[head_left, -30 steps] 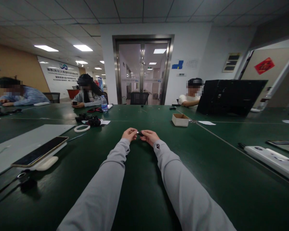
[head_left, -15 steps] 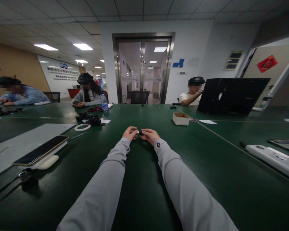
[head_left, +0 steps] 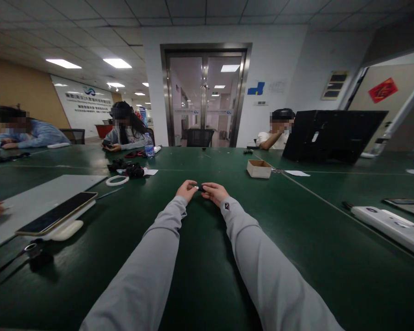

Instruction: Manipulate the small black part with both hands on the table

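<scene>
Both arms are stretched out across the green counter (head_left: 296, 239), grey sleeves running up toward twelve o'clock, and the two hands meet right at the middle. The left hand (head_left: 186, 190) and the right hand (head_left: 214, 192) are pinched in from either side on one small dark object (head_left: 200, 188), fingertips closed on it, with a pale tip showing at its left end; it is too small to tell what it is. It sits between the hands, just above the counter surface.

Out at two o'clock, well apart from the hands, stands a small cardboard box (head_left: 258, 168), with a black open case (head_left: 331, 135) beyond it. At ten o'clock lie a white ring (head_left: 117, 180) and a dark tangle of gear (head_left: 129, 169). Over at nine o'clock a phone (head_left: 57, 214) rests on a pale pad, and at three o'clock a white power strip (head_left: 389, 225) lies near the counter's edge. Other people sit along the far side.
</scene>
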Demonstrator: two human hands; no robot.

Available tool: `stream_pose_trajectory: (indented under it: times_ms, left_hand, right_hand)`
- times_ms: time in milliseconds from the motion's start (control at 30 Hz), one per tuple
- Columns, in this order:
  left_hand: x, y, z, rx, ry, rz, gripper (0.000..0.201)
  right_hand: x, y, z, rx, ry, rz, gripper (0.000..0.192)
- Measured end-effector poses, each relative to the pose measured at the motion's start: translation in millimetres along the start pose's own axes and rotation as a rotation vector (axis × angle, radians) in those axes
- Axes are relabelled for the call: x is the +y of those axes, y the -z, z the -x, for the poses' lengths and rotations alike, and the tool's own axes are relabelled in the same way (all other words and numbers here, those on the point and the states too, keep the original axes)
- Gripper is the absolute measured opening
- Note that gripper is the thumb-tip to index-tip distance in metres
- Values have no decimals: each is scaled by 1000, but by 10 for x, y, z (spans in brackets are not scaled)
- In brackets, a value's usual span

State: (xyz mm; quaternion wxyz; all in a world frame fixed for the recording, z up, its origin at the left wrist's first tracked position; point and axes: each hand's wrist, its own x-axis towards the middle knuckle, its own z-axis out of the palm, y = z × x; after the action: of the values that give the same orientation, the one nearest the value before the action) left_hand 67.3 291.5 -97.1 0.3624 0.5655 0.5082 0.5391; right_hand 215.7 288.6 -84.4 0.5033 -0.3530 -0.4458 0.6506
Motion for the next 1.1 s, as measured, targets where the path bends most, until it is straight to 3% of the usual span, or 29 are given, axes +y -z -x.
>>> stream_pose_trajectory:
  times_ms: [100, 200, 400, 667, 800, 933, 1100]
  left_hand:
    - [0, -6, 1, -33, 49, 13, 18]
    - [19, -2, 11, -74, 3, -2, 18]
    - [32, 18, 38, -69, 55, 12, 26]
    - [-1, 33, 31, -89, -154, 56, 15]
    - [49, 21, 39, -95, -107, 123, 16]
    - [84, 18, 63, -91, -86, 144, 17]
    - [65, 33, 65, -105, -62, 80, 18]
  right_hand:
    - [-1, 0, 2, 0, -3, 4, 13]
    - [2, 0, 1, -5, 4, -2, 14]
    - [11, -3, -5, 0, -3, -6, 14]
    - [-61, -62, 40, 43, -28, 49, 27]
    - [-85, -88, 54, 65, -31, 173, 25]
    - [-86, -68, 56, -5, -26, 119, 37]
    - [-61, -45, 32, -36, -32, 163, 19]
